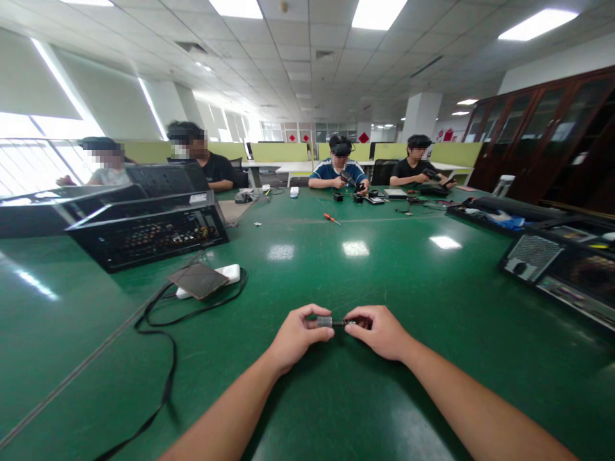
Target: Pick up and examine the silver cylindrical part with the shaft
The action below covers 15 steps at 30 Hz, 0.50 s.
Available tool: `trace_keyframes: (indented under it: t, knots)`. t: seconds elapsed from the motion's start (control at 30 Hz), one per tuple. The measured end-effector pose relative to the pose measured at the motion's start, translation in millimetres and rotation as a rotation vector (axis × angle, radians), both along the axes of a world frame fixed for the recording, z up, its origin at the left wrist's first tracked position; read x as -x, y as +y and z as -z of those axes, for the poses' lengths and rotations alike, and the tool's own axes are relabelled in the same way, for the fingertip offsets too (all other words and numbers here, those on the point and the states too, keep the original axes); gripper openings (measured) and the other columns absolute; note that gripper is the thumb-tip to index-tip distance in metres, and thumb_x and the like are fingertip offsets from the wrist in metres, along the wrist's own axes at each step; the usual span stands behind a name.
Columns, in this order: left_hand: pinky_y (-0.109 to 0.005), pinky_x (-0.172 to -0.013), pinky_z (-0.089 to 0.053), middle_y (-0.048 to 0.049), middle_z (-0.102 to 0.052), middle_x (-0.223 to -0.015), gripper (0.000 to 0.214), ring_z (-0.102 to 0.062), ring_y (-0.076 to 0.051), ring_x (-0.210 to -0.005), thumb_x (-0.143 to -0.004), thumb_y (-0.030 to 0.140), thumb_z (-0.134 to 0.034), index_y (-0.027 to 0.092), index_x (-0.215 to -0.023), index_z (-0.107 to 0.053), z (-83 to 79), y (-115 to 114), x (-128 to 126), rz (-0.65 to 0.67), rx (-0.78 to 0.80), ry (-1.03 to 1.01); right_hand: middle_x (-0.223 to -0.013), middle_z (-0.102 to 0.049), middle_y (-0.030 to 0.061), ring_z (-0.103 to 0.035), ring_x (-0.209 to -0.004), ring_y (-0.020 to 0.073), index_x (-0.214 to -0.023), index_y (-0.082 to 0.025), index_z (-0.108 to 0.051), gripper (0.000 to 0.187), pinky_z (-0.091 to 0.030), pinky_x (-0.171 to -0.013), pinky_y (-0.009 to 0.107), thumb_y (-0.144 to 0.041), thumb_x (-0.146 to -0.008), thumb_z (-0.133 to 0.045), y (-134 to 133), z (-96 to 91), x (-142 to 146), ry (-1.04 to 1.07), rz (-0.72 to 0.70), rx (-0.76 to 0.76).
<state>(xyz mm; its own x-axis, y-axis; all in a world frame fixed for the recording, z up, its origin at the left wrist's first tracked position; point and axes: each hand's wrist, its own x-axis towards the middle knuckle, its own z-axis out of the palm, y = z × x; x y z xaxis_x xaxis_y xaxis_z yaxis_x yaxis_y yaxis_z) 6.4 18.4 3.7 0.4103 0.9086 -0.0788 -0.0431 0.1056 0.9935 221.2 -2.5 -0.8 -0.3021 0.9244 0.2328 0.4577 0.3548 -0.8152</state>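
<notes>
My left hand (pixel 301 336) pinches a small grey metal cylinder (pixel 325 321) between thumb and fingers, low over the green table. From the cylinder's right end a thin dark shaft (pixel 339 323) runs toward my right hand (pixel 379 331). The right thumb and fingertips are closed on a small dark metal part (pixel 351 323) at the shaft's other end. Fingers cover most of that part, so its kind is hard to make out. Whether the pieces are joined as one I cannot tell. Both hands are close together, with the shaft lying roughly level between them.
The green table (pixel 307 269) bears a black computer case (pixel 148 234) at left and another opened case (pixel 567 262) at right. A brown flat plate (pixel 198 280) lies on a white power strip (pixel 232 274) with a black cable (pixel 173 358). Farther off are an orange screwdriver (pixel 330 218) and several people.
</notes>
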Motion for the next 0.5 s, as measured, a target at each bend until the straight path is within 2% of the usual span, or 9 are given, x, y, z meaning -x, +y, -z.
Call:
trace_keyframes:
  t: [0.5]
  knots:
    - [-0.024,-0.065,-0.044,-0.0021,-0.069,-0.077,0.042,-0.062,-0.013,-0.065,-0.062,0.017,-0.084,0.014,-0.098,-0.063,4.6,1.6,2.8,0.003,-0.01,-0.007,-0.072,-0.068,0.0015,-0.057,-0.062,0.014,-0.093,-0.019,-0.074,0.019,-0.043,-0.058,0.024,-0.03,-0.082,-0.062,1.5,-1.3,-4.2,-0.01,0.011,-0.005]
